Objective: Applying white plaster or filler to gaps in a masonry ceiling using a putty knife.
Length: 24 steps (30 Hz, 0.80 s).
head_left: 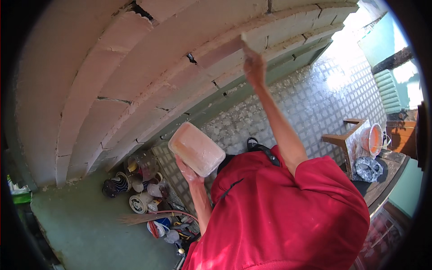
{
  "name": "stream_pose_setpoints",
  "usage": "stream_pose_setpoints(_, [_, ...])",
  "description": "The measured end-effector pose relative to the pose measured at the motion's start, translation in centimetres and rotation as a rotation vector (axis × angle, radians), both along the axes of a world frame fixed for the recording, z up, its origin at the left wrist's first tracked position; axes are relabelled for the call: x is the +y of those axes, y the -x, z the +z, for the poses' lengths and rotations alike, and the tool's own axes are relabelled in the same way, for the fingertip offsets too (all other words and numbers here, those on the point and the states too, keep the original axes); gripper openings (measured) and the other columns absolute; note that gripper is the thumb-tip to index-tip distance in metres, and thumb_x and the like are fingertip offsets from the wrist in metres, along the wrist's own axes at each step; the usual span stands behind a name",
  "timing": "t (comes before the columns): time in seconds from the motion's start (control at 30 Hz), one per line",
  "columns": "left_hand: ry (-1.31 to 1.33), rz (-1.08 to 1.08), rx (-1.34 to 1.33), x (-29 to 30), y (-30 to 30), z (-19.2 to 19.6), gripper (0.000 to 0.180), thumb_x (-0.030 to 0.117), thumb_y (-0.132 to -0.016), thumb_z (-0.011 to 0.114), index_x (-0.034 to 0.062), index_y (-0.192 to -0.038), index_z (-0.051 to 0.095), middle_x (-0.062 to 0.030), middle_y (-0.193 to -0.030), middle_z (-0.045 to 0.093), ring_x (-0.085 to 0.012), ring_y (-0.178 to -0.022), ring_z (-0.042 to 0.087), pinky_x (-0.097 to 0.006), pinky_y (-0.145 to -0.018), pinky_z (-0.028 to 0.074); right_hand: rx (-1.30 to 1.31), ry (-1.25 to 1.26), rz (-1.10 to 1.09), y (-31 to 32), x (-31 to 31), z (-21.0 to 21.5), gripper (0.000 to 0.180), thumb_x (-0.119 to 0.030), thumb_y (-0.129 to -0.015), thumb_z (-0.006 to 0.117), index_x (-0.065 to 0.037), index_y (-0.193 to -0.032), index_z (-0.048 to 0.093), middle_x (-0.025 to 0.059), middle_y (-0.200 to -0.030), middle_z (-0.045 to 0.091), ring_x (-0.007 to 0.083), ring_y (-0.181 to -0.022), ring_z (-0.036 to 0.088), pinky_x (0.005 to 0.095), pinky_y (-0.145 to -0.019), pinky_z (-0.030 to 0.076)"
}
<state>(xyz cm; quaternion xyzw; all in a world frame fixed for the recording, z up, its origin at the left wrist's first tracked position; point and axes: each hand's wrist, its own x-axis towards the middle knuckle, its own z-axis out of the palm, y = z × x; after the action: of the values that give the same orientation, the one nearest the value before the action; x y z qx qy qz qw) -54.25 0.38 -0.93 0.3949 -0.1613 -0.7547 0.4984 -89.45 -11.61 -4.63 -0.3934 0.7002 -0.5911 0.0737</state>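
My left hand (188, 173) is closed on the near left side of a rectangular plastic tub (198, 150), which is pale and smeared whitish-pink. The tub is tilted in front of my waist. My right arm is stretched out, with my right hand (254, 68) raised at the block wall (171, 87). Its fingers are closed, and a short pale tip sticks up from them toward the wall. Blur hides what kind of thing that is. The wall is of large pale blocks with rough mortar lines and several dark gaps in the joints.
Buckets (141, 202), tools and a straw broom (139, 218) crowd the floor at lower left. To the right stand a brown stool (345, 143), an orange-stained bucket (374, 139) and a crumpled plastic bag (368, 169) on a bench. Pale spatters dot the patterned tile floor (297, 94).
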Motion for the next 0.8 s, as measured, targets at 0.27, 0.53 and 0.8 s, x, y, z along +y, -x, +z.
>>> stream_pose_setpoints(0.27, [0.029,-0.046,-0.037,-1.2,1.1,0.9,0.063,0.053,-0.095,0.04,0.0122,-0.143,0.034,-0.0078,-0.138,0.047,-0.0301,-0.121,0.051,-0.047,-0.098,0.047,0.057,0.028,0.094,-4.8,1.7,1.5,0.062,0.006,-0.069,0.048,-0.013,-0.127,0.06,0.0225,-0.076,0.061,0.0365,-0.069,0.061,0.0399,-0.068,0.048])
stream_pose_setpoints(0.53, [0.017,-0.009,-0.02,-0.2,0.1,0.7,0.064,0.053,-0.095,0.04,0.0123,-0.143,0.034,-0.0082,-0.138,0.046,-0.0305,-0.121,0.051,-0.048,-0.098,0.047,0.074,0.121,-0.137,0.4,0.1,2.4,0.052,0.003,-0.077,0.048,-0.011,-0.126,0.059,0.0239,-0.094,0.064,0.0397,-0.082,0.063,0.0437,-0.07,0.049])
stream_pose_setpoints(0.8, [0.008,0.026,0.003,0.4,-1.0,1.0,0.062,0.052,-0.096,0.037,0.0133,-0.144,0.033,-0.0088,-0.14,0.044,-0.0313,-0.123,0.05,-0.049,-0.098,0.047,0.152,-0.034,0.009,-11.7,-0.4,2.7,0.056,0.007,-0.073,0.048,-0.012,-0.124,0.061,0.0243,-0.081,0.062,0.0381,-0.075,0.064,0.042,-0.069,0.05])
